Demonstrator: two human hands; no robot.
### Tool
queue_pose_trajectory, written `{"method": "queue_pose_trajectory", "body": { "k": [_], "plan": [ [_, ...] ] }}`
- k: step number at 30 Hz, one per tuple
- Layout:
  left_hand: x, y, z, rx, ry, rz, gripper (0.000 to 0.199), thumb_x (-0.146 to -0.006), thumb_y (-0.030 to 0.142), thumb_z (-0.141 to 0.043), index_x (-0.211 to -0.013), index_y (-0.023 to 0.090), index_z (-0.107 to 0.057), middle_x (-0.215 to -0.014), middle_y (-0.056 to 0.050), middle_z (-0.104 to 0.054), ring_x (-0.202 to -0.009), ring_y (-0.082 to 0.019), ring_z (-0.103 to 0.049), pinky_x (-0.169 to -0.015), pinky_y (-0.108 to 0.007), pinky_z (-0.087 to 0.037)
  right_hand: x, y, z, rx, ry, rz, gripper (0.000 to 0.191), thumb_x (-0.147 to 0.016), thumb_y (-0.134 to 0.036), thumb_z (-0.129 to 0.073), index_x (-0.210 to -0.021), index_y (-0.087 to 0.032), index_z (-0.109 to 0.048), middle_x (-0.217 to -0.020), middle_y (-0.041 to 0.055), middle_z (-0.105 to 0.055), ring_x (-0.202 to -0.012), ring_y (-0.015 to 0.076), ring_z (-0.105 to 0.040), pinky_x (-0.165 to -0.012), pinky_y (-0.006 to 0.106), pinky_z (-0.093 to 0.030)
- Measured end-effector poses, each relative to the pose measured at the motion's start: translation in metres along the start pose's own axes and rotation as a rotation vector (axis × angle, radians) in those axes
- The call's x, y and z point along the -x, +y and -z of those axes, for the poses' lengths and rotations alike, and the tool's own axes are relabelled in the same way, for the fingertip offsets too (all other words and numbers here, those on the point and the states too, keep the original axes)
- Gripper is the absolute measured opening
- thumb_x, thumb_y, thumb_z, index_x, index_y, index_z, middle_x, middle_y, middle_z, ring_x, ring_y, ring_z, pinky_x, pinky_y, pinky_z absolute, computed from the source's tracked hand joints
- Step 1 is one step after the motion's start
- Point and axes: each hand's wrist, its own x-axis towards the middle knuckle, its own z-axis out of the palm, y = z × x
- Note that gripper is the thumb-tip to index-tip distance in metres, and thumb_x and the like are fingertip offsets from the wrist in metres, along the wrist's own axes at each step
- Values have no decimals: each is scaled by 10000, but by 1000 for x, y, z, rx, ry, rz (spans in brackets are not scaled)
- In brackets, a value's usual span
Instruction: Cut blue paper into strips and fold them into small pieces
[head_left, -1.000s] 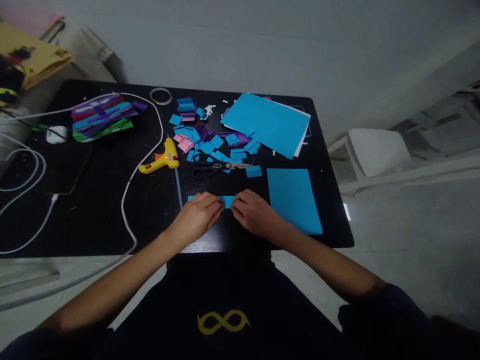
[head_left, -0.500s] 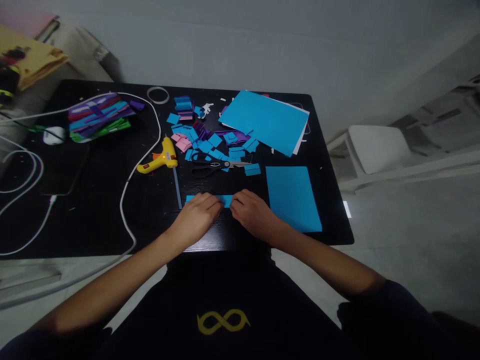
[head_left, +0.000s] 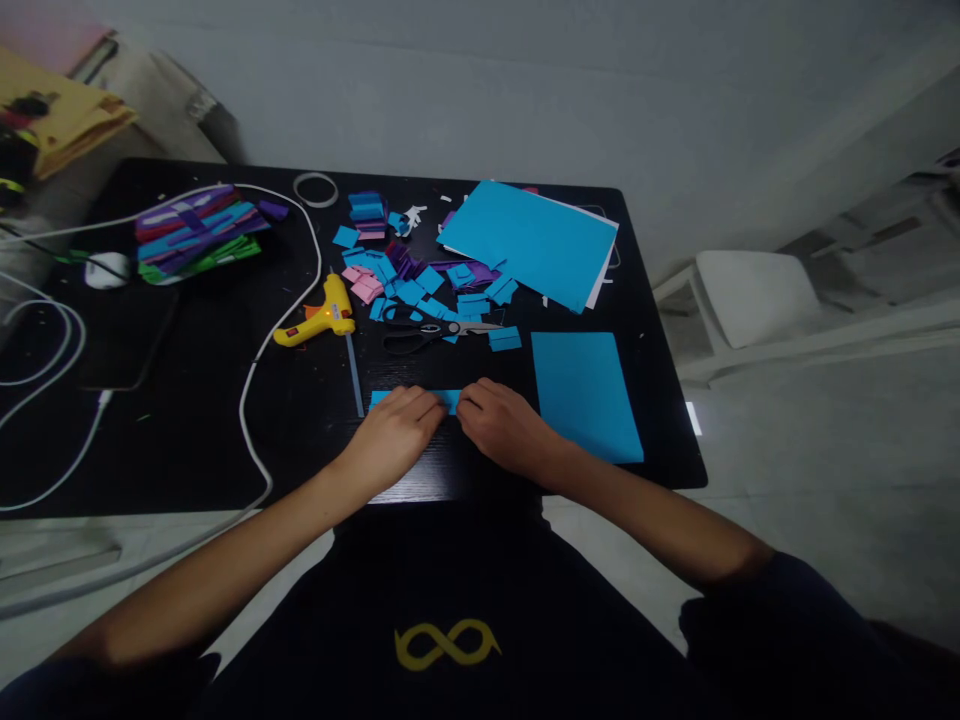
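A narrow blue paper strip (head_left: 451, 399) lies on the black table close to its front edge. My left hand (head_left: 405, 425) is closed over the strip's left and middle part, fingertips pressed on it. At the strip's right end, my right hand (head_left: 495, 422) grips the paper with bent fingers. The hands cover most of the strip, so any fold in it is hidden. To the right of my right hand lies a blue paper sheet (head_left: 587, 398). Scissors (head_left: 439, 330) with black handles rest just beyond the hands, beside small folded blue paper pieces (head_left: 504, 339).
A yellow glue gun (head_left: 322, 318) with a glue stick (head_left: 354, 375) sits left of the hands. A larger blue sheet (head_left: 532, 245) lies at the back. Bundled coloured strips (head_left: 199, 235), a phone (head_left: 127, 340) and a white cable (head_left: 244, 400) occupy the left side. A white stool (head_left: 757, 295) stands right.
My right hand has shifted very slightly left along the blue paper strip. My left hand stays almost where it was.
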Motion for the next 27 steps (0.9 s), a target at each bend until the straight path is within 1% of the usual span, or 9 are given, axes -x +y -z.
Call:
{"method": "queue_pose_trajectory", "body": {
  "k": [4,9,13,19,24,27],
  "plan": [
    [0,-1,0,-62,3,-38,238,-1013,53,-492,-988,115,-720,-978,-112,-735,-825,-239,-635,-727,-377,-497,-4,0,2,-15,-1,20,272,-992,31,-461,-911,-97,-687,-948,120,-662,-862,216,-528,-742,334,-448],
    [0,-2,-1,-84,-8,-66,230,-1004,43,-492,-988,115,-709,-964,-116,-726,-827,-240,-639,-716,-375,-503,-12,6,3,-113,-36,11,196,-1006,-34,-524,-928,-99,-692,-965,114,-667,-893,213,-555,-805,343,-485],
    [0,0,0,-93,-3,-63,235,-998,32,-488,-973,122,-703,-973,-113,-727,-822,-235,-641,-722,-377,-514,-10,9,4,-130,-44,-34,231,-1005,0,-499,-931,-122,-680,-978,100,-655,-877,205,-562,-745,332,-472],
    [0,-2,-2,-107,13,-70,239,-997,36,-480,-948,123,-698,-948,-115,-719,-814,-248,-636,-712,-389,-515,-6,1,9,-53,-74,-39,264,-972,54,-477,-924,-113,-676,-964,113,-647,-880,217,-554,-693,320,-450],
    [0,-5,-2,-97,0,-95,233,-996,39,-483,-971,124,-699,-950,-114,-716,-826,-247,-636,-717,-384,-509,-11,1,10,-71,-74,-15,206,-1006,-28,-504,-933,-97,-684,-944,125,-644,-877,223,-557,-761,347,-476],
    [0,-5,-2,-104,3,-93,228,-991,34,-490,-972,119,-700,-956,-118,-719,-826,-252,-636,-717,-385,-507,-11,3,11,-101,-80,-35,235,-993,16,-476,-964,-89,-685,-980,127,-649,-893,219,-565,-781,349,-485]
  ]
}}
